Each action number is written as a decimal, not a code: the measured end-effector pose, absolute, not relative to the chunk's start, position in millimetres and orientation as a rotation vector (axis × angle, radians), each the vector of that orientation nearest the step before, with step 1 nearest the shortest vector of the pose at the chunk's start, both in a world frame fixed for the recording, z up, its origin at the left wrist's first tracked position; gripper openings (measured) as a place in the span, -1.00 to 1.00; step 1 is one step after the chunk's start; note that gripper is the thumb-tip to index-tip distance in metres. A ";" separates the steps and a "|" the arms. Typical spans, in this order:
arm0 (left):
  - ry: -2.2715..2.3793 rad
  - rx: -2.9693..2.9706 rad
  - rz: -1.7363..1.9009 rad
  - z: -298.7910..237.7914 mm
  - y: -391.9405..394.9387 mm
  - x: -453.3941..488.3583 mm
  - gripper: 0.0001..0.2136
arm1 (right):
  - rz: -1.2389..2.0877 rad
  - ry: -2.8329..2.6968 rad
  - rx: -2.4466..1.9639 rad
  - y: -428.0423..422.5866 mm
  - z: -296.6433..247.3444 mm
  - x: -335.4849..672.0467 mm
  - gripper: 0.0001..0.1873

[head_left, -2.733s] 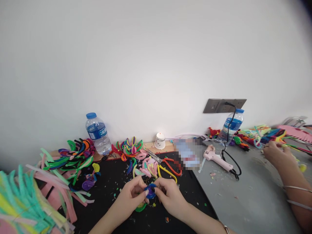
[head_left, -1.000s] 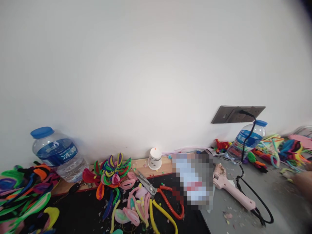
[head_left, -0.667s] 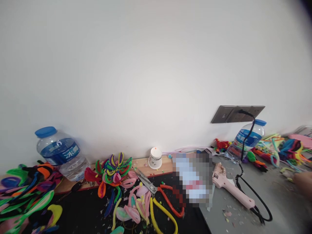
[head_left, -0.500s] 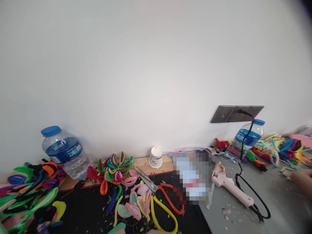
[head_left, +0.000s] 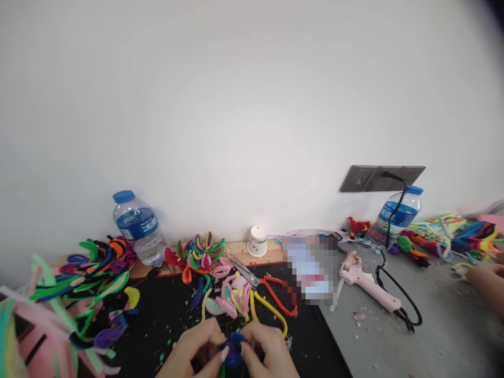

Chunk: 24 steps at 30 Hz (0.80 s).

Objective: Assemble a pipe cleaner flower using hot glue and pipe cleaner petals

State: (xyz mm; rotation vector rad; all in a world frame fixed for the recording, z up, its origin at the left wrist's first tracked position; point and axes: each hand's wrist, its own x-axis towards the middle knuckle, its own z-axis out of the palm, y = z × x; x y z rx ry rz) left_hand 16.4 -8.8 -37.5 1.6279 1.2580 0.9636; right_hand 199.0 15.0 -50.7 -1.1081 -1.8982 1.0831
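**1. Btm ctr of frame.** left hand (head_left: pixel 191 350) and right hand (head_left: pixel 270 356), fingers curled in. Thumb and fingertips of each are closed narrow on the blue chenille piece (head_left: pixel 233 353). The piece sits between the two hands, over the near edge of the black mat (head_left: pixel 173 320); contact w/ mat cannot be told. Wrists are cut off by the frame.

**2. Just beyond the hands.** scissors (head_left: pixel 263 294) lie flat on the mat, steel blades toward upper left, one red handle loop and one yellow. Touching them on the left are pink chenille loops (head_left: pixel 230 294) w/ yellow-green strands mixed in. Mat is speckled w/ small offcuts.

**3. Lower left.** chenille heap (head_left: pixel 88 270) in green, black, orange, purple. Pink and teal strips are blurred at the corner.

**4. Mid ctr, far edge of mat.**
- multicolour chenille flower (head_left: pixel 200 252) beside the wooden strip (head_left: pixel 236 248).
- small white cup (head_left: pixel 257 241), upright on the strip.
- water bottle (head_left: pixel 137 228), blue cap, upright, left of the flower, near the wall.

**5. Right of mat, on the grey table (head_left: pixel 413 341).** pink glue gun (head_left: pixel 366 283) lies on its side. Its black cord (head_left: pixel 397 294) loops on the table and runs up to the wall socket (head_left: pixel 381 177).

**6. Far right.**
- second bottle (head_left: pixel 394 218) below the socket, w/ the cord across its front.
- bright chenille pile (head_left: pixel 452 233) beyond it.
- co-worker's hand (head_left: pixel 486 278) at the right edge, low over the table; its grip cannot be told.
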 end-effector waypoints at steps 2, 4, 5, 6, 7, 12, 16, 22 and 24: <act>1.235 1.675 0.951 -35.1 -7.5 16.3 -0.86 | 1.126 -1.827 -1.117 13.7 -43.0 197.5 -0.73; 1.209 1.731 0.924 -30.7 -7.1 15.2 -0.87 | 1.189 -1.753 -1.118 12.4 -38.5 196.5 -0.71; 1.208 1.751 0.913 -27.8 -7.3 14.6 -0.86 | 1.226 -1.721 -1.115 11.9 -37.7 196.2 -0.71; 1.223 1.775 0.928 -24.8 -7.6 14.0 -0.85 | 1.266 -1.691 -1.111 11.4 -37.9 196.0 -0.71; 1.249 1.790 0.935 -21.6 -8.0 13.6 -0.85 | 1.306 -1.664 -1.106 11.1 -38.9 196.0 -0.70; 1.265 1.830 0.978 -12.9 -9.2 11.2 -0.81 | 1.402 -1.599 -1.065 10.3 -45.3 197.3 -0.70; 1.257 1.773 1.047 -14.8 -8.1 9.0 -0.78 | 1.404 -1.566 -1.060 10.4 -43.2 198.0 -0.69; 1.240 1.653 1.107 -15.3 -8.5 9.7 -0.79 | 1.393 -1.561 -1.054 9.5 -34.9 198.0 -0.60; 1.205 1.598 1.133 -15.0 -8.4 10.3 -0.81 | 1.382 -1.564 -1.058 9.6 -34.5 198.4 -0.57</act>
